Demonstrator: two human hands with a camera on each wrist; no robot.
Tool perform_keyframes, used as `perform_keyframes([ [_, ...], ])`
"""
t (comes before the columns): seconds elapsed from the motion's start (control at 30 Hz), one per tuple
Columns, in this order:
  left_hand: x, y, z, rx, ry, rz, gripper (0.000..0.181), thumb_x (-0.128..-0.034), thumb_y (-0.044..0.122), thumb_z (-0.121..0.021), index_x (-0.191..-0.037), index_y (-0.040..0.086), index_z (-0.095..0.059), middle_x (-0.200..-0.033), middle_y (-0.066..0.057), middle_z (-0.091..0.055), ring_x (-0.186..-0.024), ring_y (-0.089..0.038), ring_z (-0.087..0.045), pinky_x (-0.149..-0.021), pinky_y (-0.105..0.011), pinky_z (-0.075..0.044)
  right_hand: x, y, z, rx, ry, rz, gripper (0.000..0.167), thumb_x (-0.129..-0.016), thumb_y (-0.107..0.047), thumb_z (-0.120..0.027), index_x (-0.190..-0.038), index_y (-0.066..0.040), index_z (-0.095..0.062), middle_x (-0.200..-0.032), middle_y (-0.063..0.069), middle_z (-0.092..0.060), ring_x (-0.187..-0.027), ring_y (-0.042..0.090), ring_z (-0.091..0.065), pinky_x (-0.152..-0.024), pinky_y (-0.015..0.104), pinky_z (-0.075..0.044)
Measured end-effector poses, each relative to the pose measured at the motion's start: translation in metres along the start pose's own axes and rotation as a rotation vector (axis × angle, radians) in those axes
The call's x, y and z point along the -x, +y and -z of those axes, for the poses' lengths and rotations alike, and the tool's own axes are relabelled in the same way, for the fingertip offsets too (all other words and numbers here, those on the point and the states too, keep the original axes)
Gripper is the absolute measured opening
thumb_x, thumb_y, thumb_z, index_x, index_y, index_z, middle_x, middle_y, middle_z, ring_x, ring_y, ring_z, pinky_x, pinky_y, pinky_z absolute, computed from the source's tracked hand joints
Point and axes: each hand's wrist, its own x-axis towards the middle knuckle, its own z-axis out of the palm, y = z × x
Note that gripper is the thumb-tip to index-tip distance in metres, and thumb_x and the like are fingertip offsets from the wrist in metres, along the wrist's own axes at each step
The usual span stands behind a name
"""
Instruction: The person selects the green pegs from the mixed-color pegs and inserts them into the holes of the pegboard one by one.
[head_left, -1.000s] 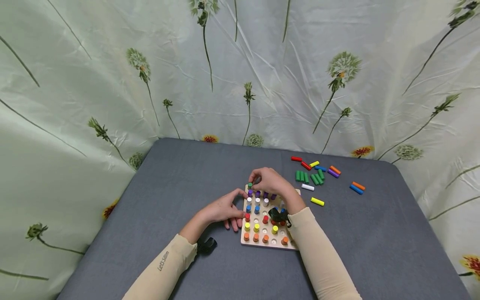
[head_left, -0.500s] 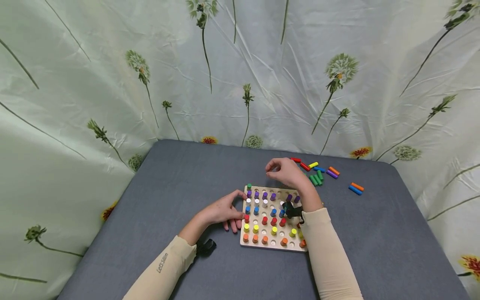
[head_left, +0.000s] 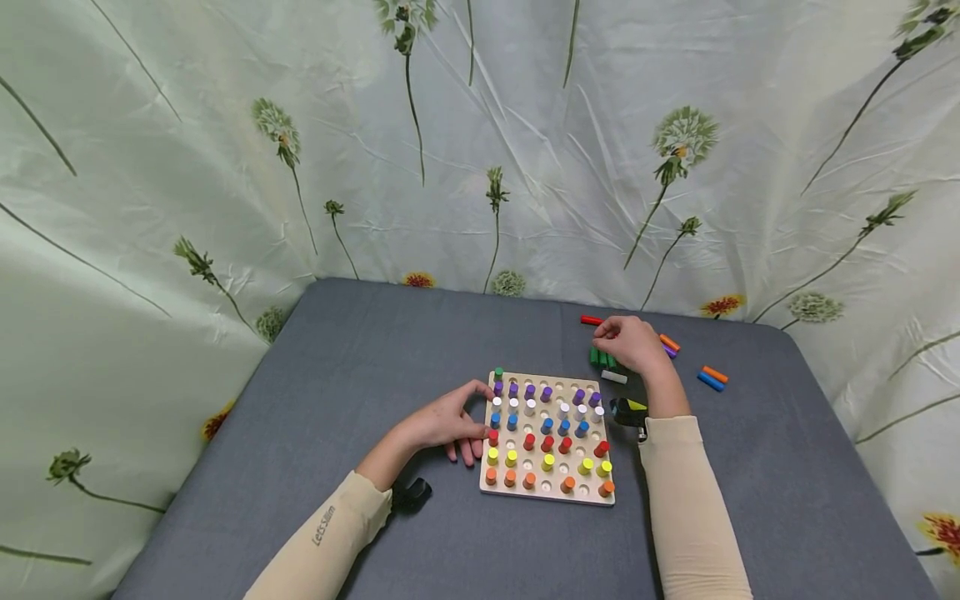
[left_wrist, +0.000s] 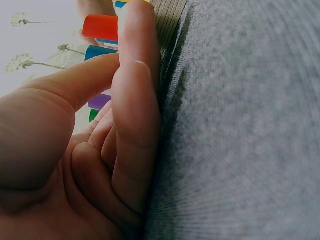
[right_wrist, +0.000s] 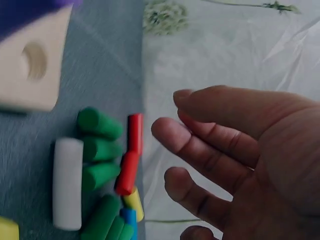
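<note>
A wooden pegboard (head_left: 520,488) lies on the grey cloth, with rows of coloured pegs upright in its holes. One green peg (head_left: 498,373) stands in its far left corner. My left hand (head_left: 446,419) rests against the board's left edge, thumb and forefinger spread and touching it. In the left wrist view a red peg (left_wrist: 100,27) rises beside those fingers. To the right of the board, my right hand (head_left: 636,343) hovers over loose pegs, its fingers gently bent and nothing between them. Below it lie green pegs (right_wrist: 102,149), a white peg (right_wrist: 68,184) and red pegs (right_wrist: 129,172).
Farther right lie an orange peg (head_left: 715,373) and a blue peg (head_left: 711,381), side by side. Another orange peg (head_left: 670,342) is beside a purple one, partly covered by my right hand. A flower-printed curtain (head_left: 450,208) hangs behind the table.
My right hand has left the green peg at the board's far left corner and travelled right to the loose pegs. My left hand stays at the board's edge.
</note>
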Motion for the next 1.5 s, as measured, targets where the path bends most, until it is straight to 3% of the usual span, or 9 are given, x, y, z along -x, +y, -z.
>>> perform_keyframes([
  [0.43, -0.001, 0.003, 0.001, -0.012, 0.0, -0.01, 0.05, -0.1023, 0.016, -0.07, -0.144, 0.023, -0.043, -0.073, -0.007, -0.077, -0.055, -0.014, -0.072, -0.045, -0.026, -0.052, -0.006, 0.016, 0.003, 0.146, -0.042, -0.11, 0.023, -0.103, -0.022, -0.066, -0.11, -0.002, -0.074, -0.108, 0.017, -0.072, -0.09, 0.029, -0.061, -0.078, 0.04, -0.049],
  [0.67, -0.001, 0.003, 0.001, -0.008, -0.005, -0.011, 0.049, -0.1027, 0.016, -0.07, -0.144, 0.023, -0.043, -0.073, -0.007, -0.077, -0.054, -0.014, -0.071, -0.045, -0.026, -0.052, -0.01, 0.013, 0.002, 0.256, -0.05, -0.124, 0.02, -0.101, -0.023, -0.064, -0.092, -0.007, -0.073, -0.087, 0.009, -0.067, -0.077, 0.024, -0.059, -0.067, 0.035, -0.044],
  [0.83, -0.001, 0.004, 0.0, -0.004, -0.007, -0.015, 0.049, -0.103, 0.015, -0.069, -0.144, 0.023, -0.043, -0.073, -0.007, -0.077, -0.054, -0.013, -0.071, -0.045, -0.026, -0.051, -0.013, 0.01, -0.001, 0.316, -0.058, -0.138, 0.027, -0.1, -0.025, -0.065, -0.078, -0.01, -0.069, -0.078, 0.006, -0.059, -0.076, 0.025, -0.057, -0.065, 0.035, -0.042],
  [1.13, 0.0, 0.004, -0.001, 0.003, -0.008, -0.01, 0.048, -0.1027, 0.014, -0.068, -0.143, 0.023, -0.043, -0.072, -0.006, -0.076, -0.054, -0.013, -0.071, -0.044, -0.025, -0.051, -0.019, -0.002, -0.007, 0.401, -0.054, -0.169, 0.026, -0.099, -0.027, -0.069, -0.099, -0.002, -0.072, -0.098, 0.017, -0.069, -0.087, 0.033, -0.062, -0.077, 0.047, -0.052],
  [1.33, 0.002, 0.005, -0.002, 0.005, -0.012, -0.017, 0.048, -0.1024, 0.013, -0.068, -0.143, 0.022, -0.043, -0.071, -0.006, -0.076, -0.054, -0.013, -0.071, -0.044, -0.025, -0.051, -0.02, -0.004, -0.015, 0.43, -0.051, -0.149, 0.019, -0.097, -0.02, -0.068, -0.104, -0.003, -0.073, -0.106, 0.02, -0.072, -0.096, 0.038, -0.065, -0.087, 0.054, -0.054],
  [1.5, 0.003, 0.006, -0.004, 0.017, -0.019, -0.031, 0.048, -0.102, 0.012, -0.068, -0.142, 0.021, -0.043, -0.07, -0.005, -0.076, -0.053, -0.013, -0.07, -0.044, -0.025, -0.051, -0.014, -0.003, -0.015, 0.406, -0.03, -0.119, 0.015, -0.095, -0.019, -0.07, -0.104, -0.007, -0.072, -0.107, 0.016, -0.073, -0.095, 0.036, -0.066, -0.083, 0.052, -0.054],
])
